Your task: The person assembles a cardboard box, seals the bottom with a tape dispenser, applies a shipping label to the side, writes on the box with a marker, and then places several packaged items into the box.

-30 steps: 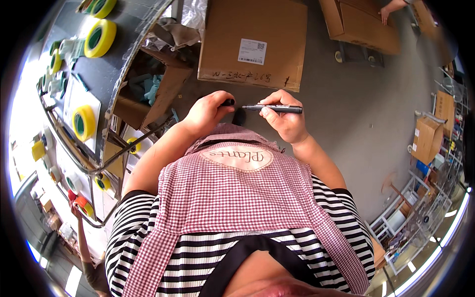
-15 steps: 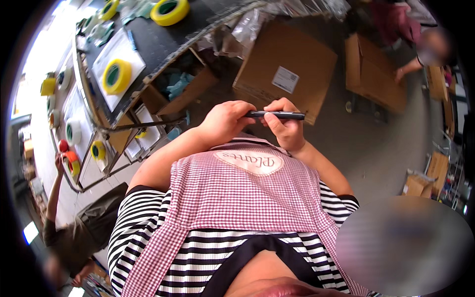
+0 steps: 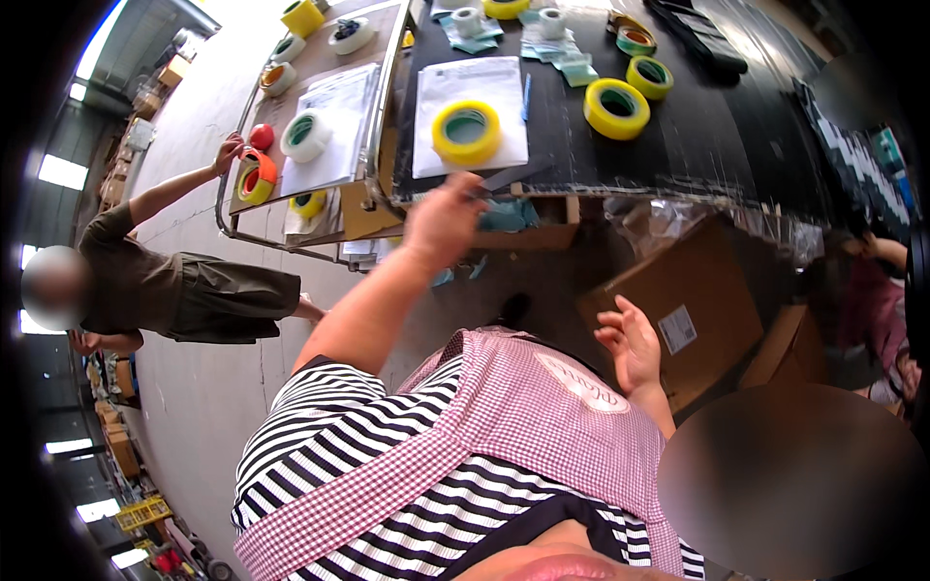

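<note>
My left hand (image 3: pixel 448 221) is raised to the near edge of the black table (image 3: pixel 552 179), its fingers closed on a dark marker pen (image 3: pixel 515 178) that motion smears. The pen points right, just in front of a stack of white papers (image 3: pixel 426 107) on which a yellow tape roll (image 3: pixel 466 133) lies. My right hand (image 3: pixel 632 344) holds nothing; its fingers are apart and bent, near a large cardboard box (image 3: pixel 712 300) on the floor. A thin blue pen (image 3: pixel 526 97) lies beside the papers.
More yellow tape rolls (image 3: pixel 617 108) and a black device (image 3: pixel 697 39) sit on the table. A wheeled cart (image 3: pixel 373 145) with papers, a clear tape roll (image 3: pixel 305 137) and an orange tape dispenser (image 3: pixel 257 176) adjoins it. One person (image 3: pixel 184 281) reaches to the cart; another (image 3: pixel 877 300) is at right.
My hands have parted. The left has moved toward the table with the marker pen, while the right has let go and dropped back. My view has turned left toward the table.
</note>
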### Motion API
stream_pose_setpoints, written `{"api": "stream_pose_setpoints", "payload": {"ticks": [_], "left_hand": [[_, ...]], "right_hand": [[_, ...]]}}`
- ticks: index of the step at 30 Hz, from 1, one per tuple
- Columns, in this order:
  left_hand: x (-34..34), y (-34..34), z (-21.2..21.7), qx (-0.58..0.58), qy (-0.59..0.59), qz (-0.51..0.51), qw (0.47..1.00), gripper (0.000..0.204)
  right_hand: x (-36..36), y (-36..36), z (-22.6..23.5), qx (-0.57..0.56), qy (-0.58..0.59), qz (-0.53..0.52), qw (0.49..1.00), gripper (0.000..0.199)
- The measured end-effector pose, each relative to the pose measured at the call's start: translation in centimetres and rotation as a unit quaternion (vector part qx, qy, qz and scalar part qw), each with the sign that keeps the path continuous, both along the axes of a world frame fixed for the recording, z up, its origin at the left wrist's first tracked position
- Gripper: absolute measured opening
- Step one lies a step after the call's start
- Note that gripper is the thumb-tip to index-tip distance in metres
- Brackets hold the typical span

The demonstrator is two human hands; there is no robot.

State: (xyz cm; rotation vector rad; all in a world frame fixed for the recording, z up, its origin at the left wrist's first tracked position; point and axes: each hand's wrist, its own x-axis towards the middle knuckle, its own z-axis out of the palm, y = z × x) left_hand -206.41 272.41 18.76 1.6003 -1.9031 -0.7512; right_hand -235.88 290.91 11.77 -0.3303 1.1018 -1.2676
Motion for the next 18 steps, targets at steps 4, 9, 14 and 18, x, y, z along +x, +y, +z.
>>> {"api": "stream_pose_setpoints", "payload": {"ticks": [4, 9, 14, 18], "left_hand": [[10.1, -7.0, 0.2, -0.111, -0.147, 0.071, 0.980, 0.019], [9.6, -12.0, -2.7, -0.117, -0.098, 0.058, 0.987, 0.019], [5.9, -15.8, -2.4, -0.078, -0.278, -0.046, 0.956, 0.037], [4.5, -17.3, -0.8, -0.129, -0.395, -0.075, 0.906, 0.062]], "right_hand": [[-1.7, 0.3, -2.5, 0.095, 0.049, -0.048, 0.993, 0.029], [0.2, -1.9, -3.4, 0.117, 0.049, -0.053, 0.990, 0.028], [-0.3, -0.3, -4.5, 0.137, 0.063, -0.090, 0.984, 0.030], [-1.9, 3.2, -6.6, 0.182, 0.126, -0.136, 0.966, 0.034]]}}
